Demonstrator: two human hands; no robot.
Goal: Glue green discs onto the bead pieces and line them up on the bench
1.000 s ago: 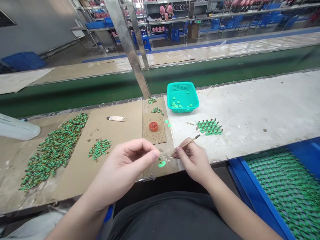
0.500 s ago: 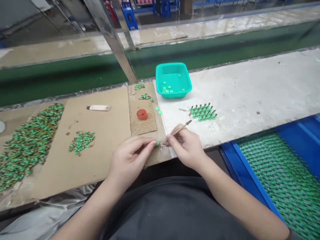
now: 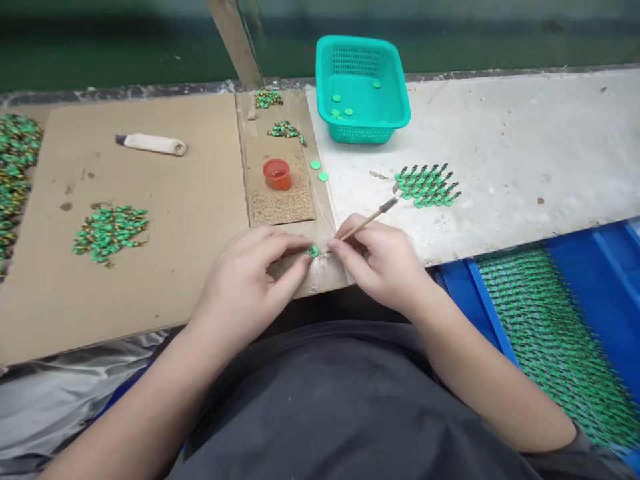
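Left hand (image 3: 250,287) pinching a small green disc (image 3: 313,251) at the worktop (image 3: 500,147) edge, right hand (image 3: 385,267) closed around a thin brush (image 3: 367,219) with its working end hidden between the hands. Red pot (image 3: 277,173) and teal basket (image 3: 361,87) beyond the fingertips. Best done with the disc held still, wrists braced, strokes kept short and light.

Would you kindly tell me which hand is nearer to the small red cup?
Left. The left hand lies below the red cup; the right hand, holding a brush, sits farther right.
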